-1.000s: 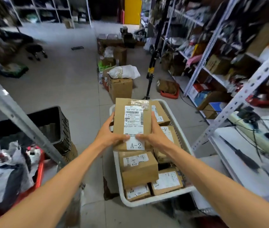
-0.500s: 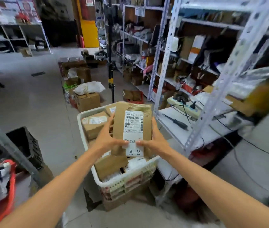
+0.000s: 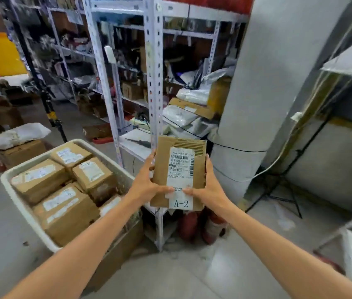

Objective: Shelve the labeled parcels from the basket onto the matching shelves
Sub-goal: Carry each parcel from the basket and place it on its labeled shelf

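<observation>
A flat brown cardboard parcel (image 3: 179, 165) with a white shipping label marked A-2 is held upright in front of me. My left hand (image 3: 147, 182) grips its left edge with the thumb across the label. My right hand (image 3: 207, 186) grips its right edge the same way. The white plastic basket (image 3: 17, 197) sits low at the left, filled with several labeled brown parcels (image 3: 41, 180). White metal shelving (image 3: 155, 83), crowded with bags and boxes, stands straight behind the parcel.
A thick grey pillar (image 3: 263, 93) rises just right of the parcel, with cables looped around it. Red fire extinguishers (image 3: 189, 227) stand on the floor below. A black stand (image 3: 278, 184) sits at the right. Cardboard boxes (image 3: 22, 152) crowd the floor at the left.
My view has swung right and up, away from the basket toward the shelving and pillar. The A-2 parcel stays in both hands, now right of the basket.
</observation>
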